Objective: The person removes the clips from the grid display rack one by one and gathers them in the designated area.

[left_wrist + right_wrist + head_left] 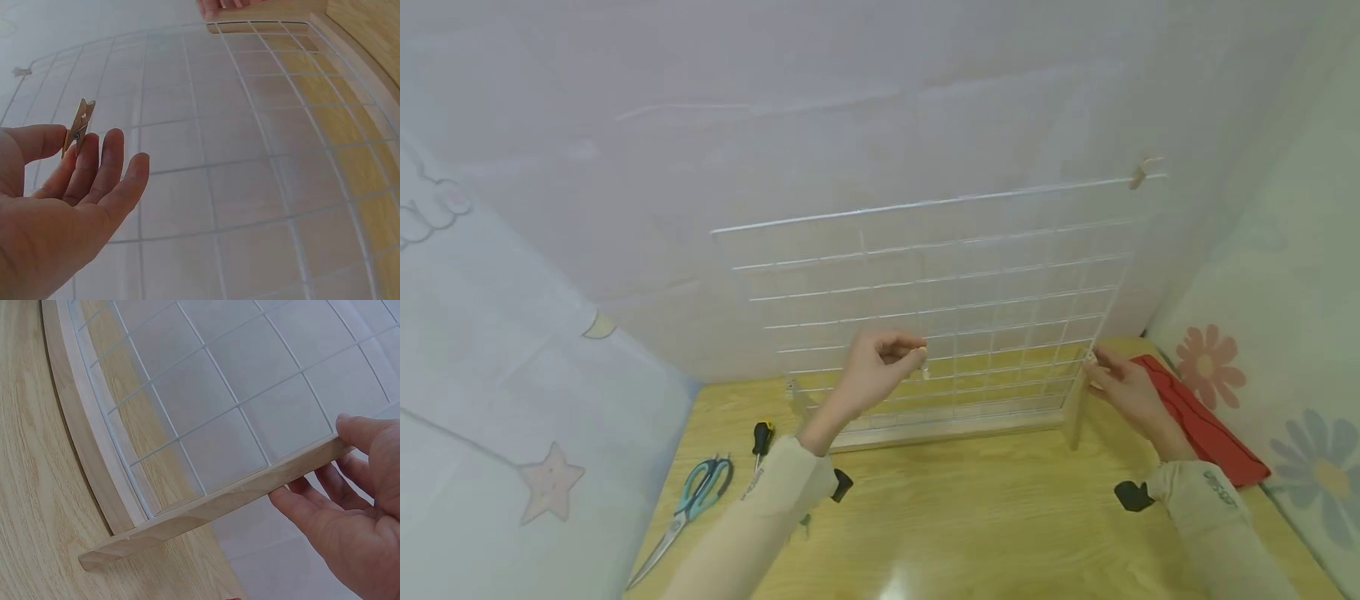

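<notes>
Between thumb and fingertips my left hand [880,362] pinches a small wooden clothespin [79,123], held in front of a white wire grid panel [955,333]. The grid stands upright in a wooden base [955,429] with a side post at each end. My right hand [1126,392] grips the top of the right wooden post [219,503], thumb on one side and fingers curled on the other. Another clothespin [1139,173] is clipped at the grid's top right corner.
Teal-handled scissors [688,504] and a screwdriver [762,437] lie on the wooden table [970,517] at the left. A red cloth-like item [1202,429] lies along the right edge. Patterned sheets hang behind and at both sides.
</notes>
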Motion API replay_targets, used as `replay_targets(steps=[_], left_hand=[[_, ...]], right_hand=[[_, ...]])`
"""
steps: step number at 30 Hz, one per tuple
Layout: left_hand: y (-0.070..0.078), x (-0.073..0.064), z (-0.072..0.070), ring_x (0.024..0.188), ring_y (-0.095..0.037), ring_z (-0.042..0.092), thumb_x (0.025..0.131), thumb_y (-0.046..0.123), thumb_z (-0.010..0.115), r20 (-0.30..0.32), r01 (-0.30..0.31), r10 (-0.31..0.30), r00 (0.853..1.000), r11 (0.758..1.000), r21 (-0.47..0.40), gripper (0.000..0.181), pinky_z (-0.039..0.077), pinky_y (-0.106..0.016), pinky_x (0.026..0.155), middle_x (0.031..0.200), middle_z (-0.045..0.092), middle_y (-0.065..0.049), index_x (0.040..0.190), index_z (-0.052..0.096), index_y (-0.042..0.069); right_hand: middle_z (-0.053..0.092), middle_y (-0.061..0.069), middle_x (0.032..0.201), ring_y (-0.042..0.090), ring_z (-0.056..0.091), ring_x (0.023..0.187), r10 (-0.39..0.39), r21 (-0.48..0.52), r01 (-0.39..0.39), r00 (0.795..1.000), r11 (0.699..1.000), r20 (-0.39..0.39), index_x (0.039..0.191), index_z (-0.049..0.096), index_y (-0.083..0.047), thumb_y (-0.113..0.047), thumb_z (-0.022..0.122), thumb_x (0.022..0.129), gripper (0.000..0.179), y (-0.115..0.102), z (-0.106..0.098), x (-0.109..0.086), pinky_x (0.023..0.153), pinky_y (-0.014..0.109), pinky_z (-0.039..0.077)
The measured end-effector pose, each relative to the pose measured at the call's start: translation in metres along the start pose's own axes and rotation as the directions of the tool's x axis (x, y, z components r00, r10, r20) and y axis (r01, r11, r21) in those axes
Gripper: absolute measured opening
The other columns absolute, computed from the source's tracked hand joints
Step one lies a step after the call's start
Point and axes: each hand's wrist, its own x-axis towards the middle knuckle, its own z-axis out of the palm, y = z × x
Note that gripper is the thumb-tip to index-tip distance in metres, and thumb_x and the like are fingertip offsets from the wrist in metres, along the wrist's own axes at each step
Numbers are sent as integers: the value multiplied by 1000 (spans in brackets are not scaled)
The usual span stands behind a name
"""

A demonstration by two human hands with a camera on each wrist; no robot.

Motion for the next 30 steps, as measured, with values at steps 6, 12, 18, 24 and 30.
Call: replay_targets(steps=[6, 12, 18, 24, 30], left_hand=[[-40, -34, -6, 76, -18, 66, 91, 10, 63, -33, 133, -133, 991, 991, -10, 20, 58, -32, 70, 92, 69, -13, 106, 68, -3], [-75, -70, -16, 84, -27, 66, 92, 7, 62, -95, 259, -269, 958, 960, -106, 22, 58, -39, 75, 96, 67, -19, 110, 64, -6], [-107, -99, -31, 85, -32, 67, 91, 5, 64, -188, 340, -365, 912, 928, -156, 19, 58, -39, 76, 98, 66, -22, 108, 66, -4], [-128, -120, -44, 84, -28, 68, 91, 7, 65, -231, 406, -439, 868, 897, -176, 22, 58, -35, 75, 99, 66, -18, 109, 65, -4], [-141, -140, -52, 84, -31, 68, 91, 9, 66, -233, 470, -492, 839, 871, -146, 27, 58, -36, 72, 100, 67, -19, 113, 63, -5]], right_hand=[[41, 25, 134, -13, 51, 99, 18, -44, -18, 1000, 999, 16, 146, 23, 11, -23, 51, 101, 63, 2, 1, 1, 83, 19, 51], [49, 4, 117, -7, 55, 98, 0, -24, 0, 1000, 1000, 7, 144, 26, 13, -21, 52, 101, 61, -3, 3, 3, 82, 21, 52], [48, 17, 121, -7, 55, 98, 0, -50, 0, 1000, 999, 0, 145, 28, 11, -23, 52, 101, 60, -6, 3, 3, 82, 22, 52], [44, 21, 126, -9, 54, 98, 18, -45, -18, 1000, 999, 3, 145, 26, 10, -24, 51, 101, 62, -5, 2, 3, 82, 20, 51], [50, -6, 112, -8, 56, 97, 16, -33, -16, 1000, 999, -3, 144, 28, 12, -24, 53, 100, 62, -5, 2, 3, 82, 20, 52]])
